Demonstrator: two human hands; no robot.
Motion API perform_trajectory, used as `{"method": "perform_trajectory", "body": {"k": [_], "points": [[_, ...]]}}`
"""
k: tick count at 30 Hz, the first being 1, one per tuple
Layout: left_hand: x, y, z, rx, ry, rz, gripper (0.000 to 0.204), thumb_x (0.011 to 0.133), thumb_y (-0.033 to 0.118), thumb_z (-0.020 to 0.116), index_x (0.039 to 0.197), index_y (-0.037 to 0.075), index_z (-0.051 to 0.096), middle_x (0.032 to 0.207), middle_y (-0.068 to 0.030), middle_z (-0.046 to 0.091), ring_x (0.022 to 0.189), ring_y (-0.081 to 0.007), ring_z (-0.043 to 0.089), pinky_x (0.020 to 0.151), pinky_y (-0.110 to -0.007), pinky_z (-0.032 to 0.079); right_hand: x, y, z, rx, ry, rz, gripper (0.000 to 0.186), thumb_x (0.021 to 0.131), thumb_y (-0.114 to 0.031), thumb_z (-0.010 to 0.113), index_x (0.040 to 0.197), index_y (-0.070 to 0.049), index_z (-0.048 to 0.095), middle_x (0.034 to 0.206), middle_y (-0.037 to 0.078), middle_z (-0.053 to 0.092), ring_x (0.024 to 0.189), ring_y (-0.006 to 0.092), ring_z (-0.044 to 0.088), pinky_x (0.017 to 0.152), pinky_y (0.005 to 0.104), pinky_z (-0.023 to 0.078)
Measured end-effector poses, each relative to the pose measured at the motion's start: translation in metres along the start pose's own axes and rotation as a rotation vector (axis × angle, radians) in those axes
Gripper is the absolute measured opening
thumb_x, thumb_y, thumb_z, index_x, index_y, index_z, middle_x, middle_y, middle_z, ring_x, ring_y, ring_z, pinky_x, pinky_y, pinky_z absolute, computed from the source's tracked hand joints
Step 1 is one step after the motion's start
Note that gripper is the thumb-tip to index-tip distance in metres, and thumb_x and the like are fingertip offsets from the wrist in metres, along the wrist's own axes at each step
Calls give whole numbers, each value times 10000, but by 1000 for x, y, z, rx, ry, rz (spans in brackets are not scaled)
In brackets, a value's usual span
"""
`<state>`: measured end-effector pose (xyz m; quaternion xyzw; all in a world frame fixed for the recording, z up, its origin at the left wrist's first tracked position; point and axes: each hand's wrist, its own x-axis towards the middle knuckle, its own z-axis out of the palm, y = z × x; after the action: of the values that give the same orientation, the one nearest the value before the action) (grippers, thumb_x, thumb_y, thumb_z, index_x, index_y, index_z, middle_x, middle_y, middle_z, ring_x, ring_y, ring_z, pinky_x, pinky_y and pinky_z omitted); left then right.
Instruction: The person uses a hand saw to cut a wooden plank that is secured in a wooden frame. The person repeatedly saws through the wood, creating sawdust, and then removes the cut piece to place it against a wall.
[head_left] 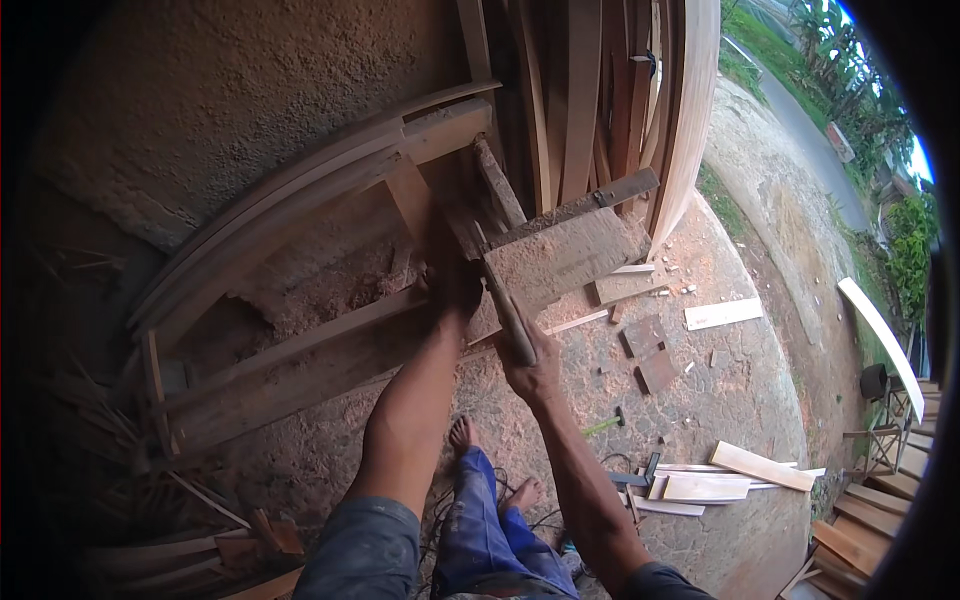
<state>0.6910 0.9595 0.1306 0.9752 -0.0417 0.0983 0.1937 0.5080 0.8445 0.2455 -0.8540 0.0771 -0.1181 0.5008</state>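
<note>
My right hand (532, 370) is wrapped round the near end of a long, narrow brown piece (511, 322) that looks like a tool with a thick handle. Its thin far end points up and away, beside a dusty wooden block (565, 258). My left hand (455, 288) lies in deep shadow at the edge of a wooden workbench (290, 400), just left of that piece. Its fingers are too dark to make out. A dark board (625, 187) lies along the block's far side.
Tall planks (580, 100) lean at the back. Sawdust covers the floor, where flat offcuts (650, 355), a green-handled tool (605, 424) and a pile of pale boards (705, 486) lie to the right. Stacked lumber (860, 535) stands lower right; scrap wood (170, 560) lies lower left.
</note>
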Motion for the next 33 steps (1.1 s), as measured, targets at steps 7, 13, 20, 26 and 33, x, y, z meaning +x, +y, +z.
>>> {"method": "perform_trajectory", "body": {"k": [7, 13, 20, 26, 33], "points": [[-4, -2, -25, -4, -42, -83, 210, 895, 193, 536, 1092, 154, 597, 1159, -119, 629, 1120, -378, 551, 1048, -573, 304, -224, 7, -96, -346, -160, 106, 554, 879, -164, 681, 1411, -86, 546, 1151, 160, 706, 923, 294, 729, 719, 362, 562], [16, -40, 15, 231, 104, -15, 282, 929, 300, 549, 1169, 162, 598, 1150, -122, 624, 1155, -359, 527, 999, -583, 332, 0, 0, 12, 71, 19, -80, 528, 872, -130, 689, 1382, -78, 559, 1123, 230, 681, 894, 387, 699, 763, 384, 553], [3, -27, -16, -2, 23, -64, 252, 948, 303, 547, 1128, 141, 616, 1160, -133, 637, 1173, -392, 530, 1046, -613, 295, -168, 21, -59, -269, -67, -110, 556, 880, -188, 712, 1381, -13, 543, 1162, 232, 688, 893, 344, 732, 715, 386, 582], [-6, -23, -12, -28, 125, -11, 198, 922, 222, 543, 1075, 131, 630, 1135, -132, 649, 1058, -371, 546, 1021, -587, 307, -143, 6, -46, -261, -12, -194, 574, 842, -129, 714, 1382, -29, 546, 1154, 232, 692, 807, 340, 724, 658, 395, 571], [-7, -19, -24, -1, 44, -35, 253, 922, 213, 556, 1142, 116, 635, 1125, -139, 653, 1080, -364, 541, 1025, -579, 304, -54, 5, -6, 43, 7, -72, 591, 869, -151, 705, 1424, -83, 514, 1188, 213, 678, 922, 357, 718, 784, 406, 565]]}}
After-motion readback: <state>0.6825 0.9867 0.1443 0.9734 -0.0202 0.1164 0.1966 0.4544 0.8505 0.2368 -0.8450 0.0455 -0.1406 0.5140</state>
